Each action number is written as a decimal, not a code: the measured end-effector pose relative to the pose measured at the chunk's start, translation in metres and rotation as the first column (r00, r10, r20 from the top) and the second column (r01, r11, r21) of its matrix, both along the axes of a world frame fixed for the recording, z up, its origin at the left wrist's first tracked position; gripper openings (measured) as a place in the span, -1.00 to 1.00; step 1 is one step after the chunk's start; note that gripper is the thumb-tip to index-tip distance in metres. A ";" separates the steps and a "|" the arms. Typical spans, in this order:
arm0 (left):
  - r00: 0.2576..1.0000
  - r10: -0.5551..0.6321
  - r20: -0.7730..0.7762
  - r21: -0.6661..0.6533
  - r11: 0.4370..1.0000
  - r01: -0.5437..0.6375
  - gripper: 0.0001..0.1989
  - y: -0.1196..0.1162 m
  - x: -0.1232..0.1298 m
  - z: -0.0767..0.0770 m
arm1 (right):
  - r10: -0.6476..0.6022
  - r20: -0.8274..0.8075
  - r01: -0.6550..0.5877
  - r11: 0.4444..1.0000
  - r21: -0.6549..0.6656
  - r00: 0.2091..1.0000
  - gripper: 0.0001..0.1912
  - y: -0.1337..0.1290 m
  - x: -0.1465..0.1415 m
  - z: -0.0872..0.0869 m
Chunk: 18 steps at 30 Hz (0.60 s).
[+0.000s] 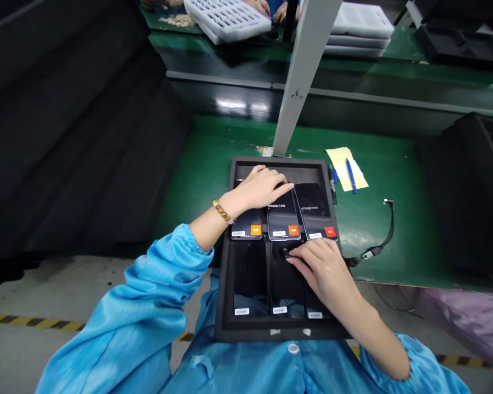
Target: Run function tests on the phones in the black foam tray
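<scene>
A black foam tray (225, 295) holds several phones in two rows. My left hand (261, 189) lies over the upper row, fingers apart, touching the top of the middle phone (282, 216). Beside it, the upper right phone (312, 208) shows white text and an orange-red square. My right hand (322, 268) is above the lower row, thumb and forefinger pinched on a small dark connector (286, 253) near the top of the lower middle phone (287, 284). The lower phones have dark screens and white labels. My right hand partly covers the lower right phone.
Right of the tray lie pens (332, 185), a yellow paper (340, 164) with a blue pen (351, 176), and a black cable (388, 235). A grey post (296, 104) rises behind the tray. Black foam stacks (468, 202) stand right; another person's hands (263, 7) show beyond.
</scene>
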<state>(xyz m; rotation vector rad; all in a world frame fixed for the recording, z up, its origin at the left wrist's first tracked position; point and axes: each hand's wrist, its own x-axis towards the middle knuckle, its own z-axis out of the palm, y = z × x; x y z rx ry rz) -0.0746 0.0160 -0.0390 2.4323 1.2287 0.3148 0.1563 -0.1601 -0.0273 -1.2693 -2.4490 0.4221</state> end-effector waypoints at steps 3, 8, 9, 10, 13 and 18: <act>1.000 0.004 0.009 -0.002 1.000 -0.004 -0.42 0.001 0.001 -0.001 | -0.043 -0.081 0.045 0.999 0.030 0.996 -0.93 0.004 0.000 -0.004; 1.000 0.006 0.014 -0.012 1.000 -0.006 -0.41 0.002 0.002 -0.001 | -0.101 -0.134 0.110 0.992 0.065 0.986 -0.94 0.005 -0.002 -0.012; 1.000 0.008 0.016 -0.020 1.000 -0.008 -0.42 0.002 0.002 0.000 | -0.108 -0.137 0.118 0.991 0.067 0.985 -0.94 0.005 -0.002 -0.013; 1.000 0.015 0.019 -0.029 0.999 -0.015 -0.43 0.002 0.002 0.001 | -0.111 -0.140 0.122 0.990 0.067 0.984 -0.94 0.006 -0.001 -0.014; 0.999 0.046 0.029 -0.063 0.997 -0.044 -0.43 0.000 0.002 0.004 | -0.116 -0.148 0.125 0.990 0.059 0.982 -0.93 0.008 0.001 -0.016; 0.996 0.060 0.066 -0.113 0.992 -0.052 -0.41 0.000 0.003 0.011 | -0.169 -0.152 0.176 0.984 0.033 0.974 -0.93 0.009 -0.002 -0.018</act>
